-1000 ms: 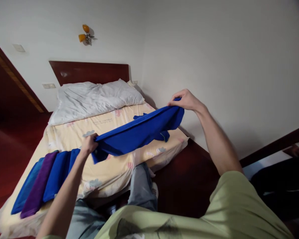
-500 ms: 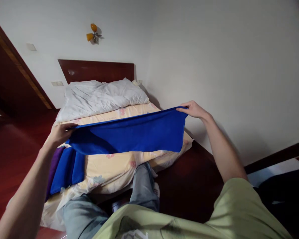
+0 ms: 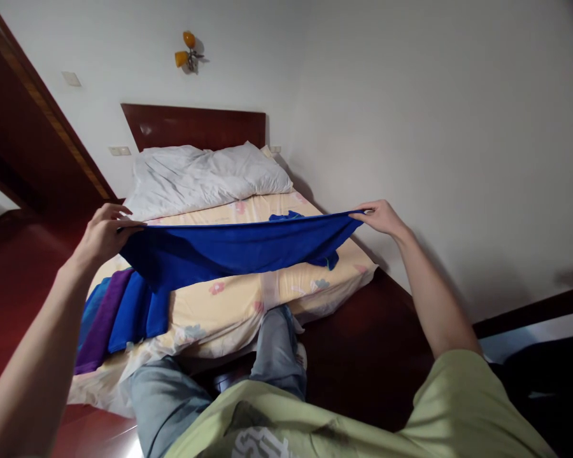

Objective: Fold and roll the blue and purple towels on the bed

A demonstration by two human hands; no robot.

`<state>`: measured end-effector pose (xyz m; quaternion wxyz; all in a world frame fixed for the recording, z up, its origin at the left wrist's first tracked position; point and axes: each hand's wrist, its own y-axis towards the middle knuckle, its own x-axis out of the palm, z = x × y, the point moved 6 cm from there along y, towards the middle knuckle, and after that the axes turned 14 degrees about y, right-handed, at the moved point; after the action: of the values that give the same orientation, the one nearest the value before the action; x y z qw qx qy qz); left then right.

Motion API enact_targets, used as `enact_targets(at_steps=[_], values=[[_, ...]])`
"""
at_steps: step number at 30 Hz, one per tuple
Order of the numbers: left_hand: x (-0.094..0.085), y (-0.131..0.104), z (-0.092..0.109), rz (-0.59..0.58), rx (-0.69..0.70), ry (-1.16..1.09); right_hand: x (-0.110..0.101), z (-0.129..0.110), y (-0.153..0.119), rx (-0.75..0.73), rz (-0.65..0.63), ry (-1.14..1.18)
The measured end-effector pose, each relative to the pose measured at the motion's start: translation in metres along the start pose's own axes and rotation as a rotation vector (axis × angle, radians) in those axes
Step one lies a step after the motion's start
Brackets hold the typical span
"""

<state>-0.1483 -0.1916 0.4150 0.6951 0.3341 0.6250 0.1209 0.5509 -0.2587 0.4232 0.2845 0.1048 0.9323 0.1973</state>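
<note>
A long blue cloth [image 3: 229, 250] is stretched between my two hands above the bed. My left hand [image 3: 106, 234] pinches its left end, and my right hand [image 3: 378, 217] pinches the right end. The top edge runs nearly straight, while the lower edge hangs loose. Behind it, more blue fabric [image 3: 332, 259] lies on the bed, partly hidden. Folded cloths rest side by side at the bed's left edge: blue ones [image 3: 130, 317], a purple one [image 3: 100, 327] and a teal-blue one [image 3: 91, 305].
The bed [image 3: 233, 312] has a flowered yellow sheet, a crumpled white pillow or quilt [image 3: 205, 175] and a dark red headboard [image 3: 195, 127]. A wall lies to the right. My knees are against the bed's near side. A dark object [image 3: 549, 381] stands at lower right.
The stretched cloth's left end has risen slightly and its right end dipped, so it hangs more level. The view has shifted, showing more of the folded cloths and the blue fabric behind.
</note>
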Motion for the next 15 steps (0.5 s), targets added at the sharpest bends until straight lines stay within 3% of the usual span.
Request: enact_targets(at_steps=[8,12,15], values=[[0.008,0.008,0.001,-0.04,-0.073,0.069,-0.005,0.005,-0.002,-0.017,0.077,-0.016],[0.009,0.012,0.003,-0.036,-0.067,0.084,-0.009,0.007,-0.003,-0.035,0.171,-0.055],[0.01,0.012,0.004,-0.081,-0.04,0.08,-0.011,0.009,-0.004,-0.037,0.169,-0.106]])
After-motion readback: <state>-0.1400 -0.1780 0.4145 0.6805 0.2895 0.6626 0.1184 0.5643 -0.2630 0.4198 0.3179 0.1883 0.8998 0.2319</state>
